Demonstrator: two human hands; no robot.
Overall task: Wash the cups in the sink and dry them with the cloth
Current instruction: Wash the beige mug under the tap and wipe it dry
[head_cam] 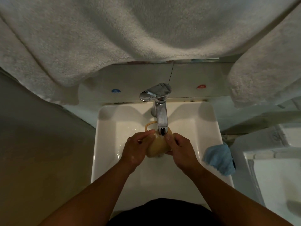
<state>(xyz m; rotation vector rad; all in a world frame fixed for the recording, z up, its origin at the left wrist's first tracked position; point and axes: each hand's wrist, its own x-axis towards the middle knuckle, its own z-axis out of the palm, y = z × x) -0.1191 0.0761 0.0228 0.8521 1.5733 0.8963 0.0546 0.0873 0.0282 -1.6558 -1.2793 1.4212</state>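
One white rectangular sink (pixel 104 144), set against a pale tiled wall; blue and red dots flank a chrome tap (pixel 158 108) at its back edge. Grey-white towels (pixel 114 33) hang overhead, filling the upper view. One blue cloth (pixel 219 158), crumpled, draped over the sink's right rim. One cup (pixel 157 146): tan-yellow, glossy and wet, with a loop handle pointing toward the back left; held on its side over the basin, directly under the tap's spout. Left hand (pixel 137 151): fingers curled round the cup's left side, forefinger stretched toward its rim. Right hand (pixel 180 150): fingers wrapped round the cup's right side, thumb pressing near the spout.
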